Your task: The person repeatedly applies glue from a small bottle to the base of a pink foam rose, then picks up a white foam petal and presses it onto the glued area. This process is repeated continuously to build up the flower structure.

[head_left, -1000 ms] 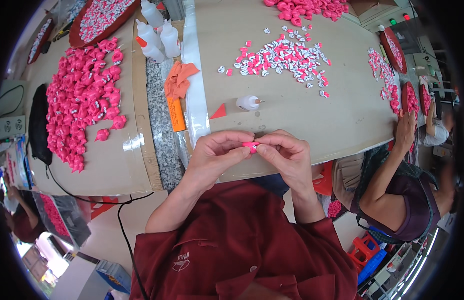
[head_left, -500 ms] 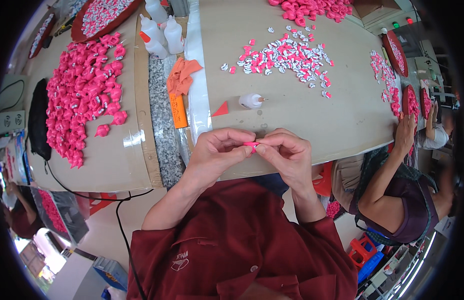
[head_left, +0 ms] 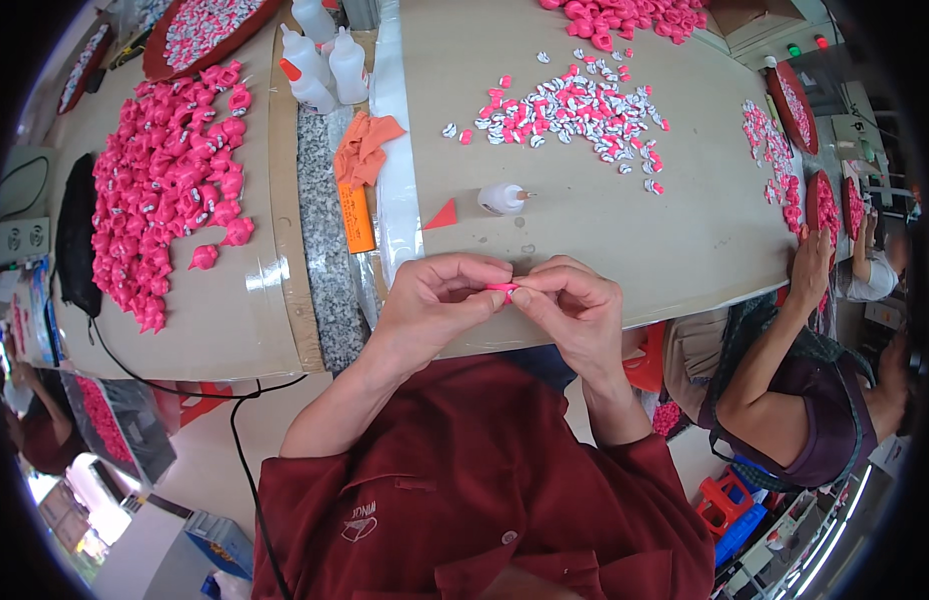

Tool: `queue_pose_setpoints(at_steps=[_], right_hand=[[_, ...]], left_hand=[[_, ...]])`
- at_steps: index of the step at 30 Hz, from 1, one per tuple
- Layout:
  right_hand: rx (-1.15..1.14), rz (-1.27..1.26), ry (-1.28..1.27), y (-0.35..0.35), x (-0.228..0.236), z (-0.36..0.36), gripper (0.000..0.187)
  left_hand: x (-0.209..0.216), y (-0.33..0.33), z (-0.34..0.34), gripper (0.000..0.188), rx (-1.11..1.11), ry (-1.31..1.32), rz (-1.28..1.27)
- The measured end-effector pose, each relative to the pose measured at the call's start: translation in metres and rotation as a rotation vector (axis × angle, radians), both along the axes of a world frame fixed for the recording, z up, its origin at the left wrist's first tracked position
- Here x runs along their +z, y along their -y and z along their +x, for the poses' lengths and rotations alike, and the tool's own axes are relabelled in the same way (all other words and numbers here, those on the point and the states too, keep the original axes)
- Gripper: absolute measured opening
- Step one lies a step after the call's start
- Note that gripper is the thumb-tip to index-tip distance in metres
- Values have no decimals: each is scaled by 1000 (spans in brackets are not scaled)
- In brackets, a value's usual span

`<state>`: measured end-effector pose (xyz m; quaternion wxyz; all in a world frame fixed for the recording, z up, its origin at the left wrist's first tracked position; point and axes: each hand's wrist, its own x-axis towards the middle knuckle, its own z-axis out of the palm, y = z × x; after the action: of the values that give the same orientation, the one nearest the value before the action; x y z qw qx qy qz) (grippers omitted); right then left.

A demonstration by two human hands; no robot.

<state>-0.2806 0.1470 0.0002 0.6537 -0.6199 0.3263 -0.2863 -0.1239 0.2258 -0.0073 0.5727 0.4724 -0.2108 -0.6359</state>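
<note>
Between the fingertips of both hands is a small pink plastic piece [head_left: 504, 288], mostly covered by the fingers. My left hand [head_left: 442, 299] pinches its left side with thumb and forefinger. On its right side my right hand [head_left: 573, 303] has the same kind of pinch. Both hands are at the near edge of the table. Just beyond them a small white dropper bottle [head_left: 503, 198] lies on its side, beside a red triangular scrap [head_left: 442, 214]. Farther back is a scattered heap of small pink and white pieces [head_left: 575, 115].
A pile of pink molded parts [head_left: 165, 190] covers the left table. White squeeze bottles [head_left: 349, 70], an orange cloth [head_left: 363, 150] and an orange box [head_left: 358, 220] line the seam. More pink parts [head_left: 625, 18] lie at the far edge. A co-worker [head_left: 795, 400] sits at the right.
My hands keep the same pinch on the pink piece, with almost no visible movement. The whole view has shifted very slightly.
</note>
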Motion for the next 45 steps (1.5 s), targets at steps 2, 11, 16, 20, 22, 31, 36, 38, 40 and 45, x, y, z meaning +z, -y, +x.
queue_pose_setpoints(at_steps=[2,11,16,20,22,31,36,38,40,45], right_hand=[[-3,4,-3,0,1,1,9],[7,119,56,3,-1,2,8],[31,248,126,3,5,7,9],[17,263,136,3,0,6,9],[28,258,125,3,0,5,8],[19,271,117,3,1,4,8],[11,294,137,2,1,5,9],[8,299,137,3,1,4,9],[6,300,139,3,0,4,10],[-7,311,137,4,-3,4,10]], left_hand=[[-1,-1,-1,16,14,-6,-4],[-2,1,3,20,3,-56,-23],[-9,-1,6,29,-15,-73,-40],[-7,-1,5,34,-28,-58,-47],[-6,-1,4,35,-29,-41,-49],[-5,-2,-1,34,-15,12,-38],[-2,-1,-1,33,-7,42,-32],[0,0,-2,33,-2,27,-32],[0,0,-2,33,0,17,-32],[-1,0,-2,32,3,34,-32]])
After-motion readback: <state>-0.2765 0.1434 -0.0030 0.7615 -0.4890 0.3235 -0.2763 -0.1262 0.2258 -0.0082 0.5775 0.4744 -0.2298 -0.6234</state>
